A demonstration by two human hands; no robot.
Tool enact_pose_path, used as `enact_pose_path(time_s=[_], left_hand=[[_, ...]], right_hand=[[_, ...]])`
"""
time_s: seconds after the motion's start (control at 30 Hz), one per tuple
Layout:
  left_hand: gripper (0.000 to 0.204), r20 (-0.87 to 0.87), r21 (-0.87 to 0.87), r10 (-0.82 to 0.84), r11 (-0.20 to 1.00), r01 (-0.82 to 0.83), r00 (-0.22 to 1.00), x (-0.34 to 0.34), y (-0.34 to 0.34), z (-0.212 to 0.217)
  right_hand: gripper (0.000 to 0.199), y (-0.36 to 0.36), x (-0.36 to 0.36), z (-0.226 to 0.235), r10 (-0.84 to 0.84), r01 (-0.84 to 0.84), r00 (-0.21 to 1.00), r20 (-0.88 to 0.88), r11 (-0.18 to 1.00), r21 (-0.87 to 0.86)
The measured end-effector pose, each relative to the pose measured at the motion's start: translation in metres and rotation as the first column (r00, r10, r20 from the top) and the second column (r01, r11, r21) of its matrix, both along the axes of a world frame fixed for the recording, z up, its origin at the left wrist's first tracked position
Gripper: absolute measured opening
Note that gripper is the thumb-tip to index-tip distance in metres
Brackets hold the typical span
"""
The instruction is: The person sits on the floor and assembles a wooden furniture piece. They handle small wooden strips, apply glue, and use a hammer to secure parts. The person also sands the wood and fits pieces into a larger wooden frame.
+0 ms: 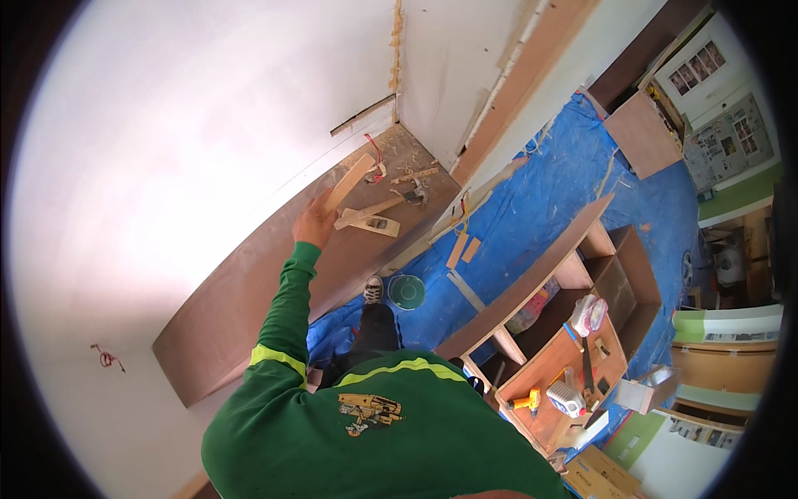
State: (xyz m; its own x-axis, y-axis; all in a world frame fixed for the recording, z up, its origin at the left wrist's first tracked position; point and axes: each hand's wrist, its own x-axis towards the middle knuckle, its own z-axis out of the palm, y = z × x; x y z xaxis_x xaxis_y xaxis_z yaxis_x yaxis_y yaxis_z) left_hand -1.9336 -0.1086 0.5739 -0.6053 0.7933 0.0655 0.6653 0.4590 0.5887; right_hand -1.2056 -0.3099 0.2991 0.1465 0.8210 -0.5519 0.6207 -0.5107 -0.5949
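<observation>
Pale wood strip (351, 180) sits in my left hand (312, 221), fingers wrapped around its near end, its long axis slanting away up and to the right over the brown bench (258, 308); whether they touch, I cannot tell. Just right of that hand, the nearer one, lie a hammer (371, 209), handle end toward it, and a plane (382, 224). I cannot see my right hand or its state.

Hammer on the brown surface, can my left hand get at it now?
Likely yes: the hammer lies uncovered, close to the left hand. That hand holds a wooden strip, though, so it would probably need to let go first.
</observation>
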Motion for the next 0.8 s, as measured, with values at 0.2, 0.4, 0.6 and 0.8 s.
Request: enact_pose_path(time_s=[0.2,0.4,0.6,0.8], left_hand=[[0.058,0.037,0.057,-0.109,0.993,0.107,0.993,-0.062,0.046,-0.054],[0.042,0.204,-0.030,0.062,0.998,-0.058,0.977,-0.061,0.088,-0.003],[0.040,0.502,0.262,0.003,0.952,-0.155,0.865,-0.103,0.093,-0.062],[0.023,0.807,0.211,0.050,0.906,-0.366,0.589,-0.082,0.125,-0.064]], right_hand=[[0.026,0.109,-0.165,0.168,-0.154,0.146,0.964,-0.217,0.988,-0.056],[0.024,0.138,-0.183,0.160,-0.168,0.199,0.951,-0.259,0.975,0.099],[0.019,0.158,-0.179,0.149,-0.240,0.229,0.922,-0.304,0.971,-0.072],[0.040,0.319,-0.200,0.153,0.104,-0.085,0.993,-0.057,0.960,0.265]])
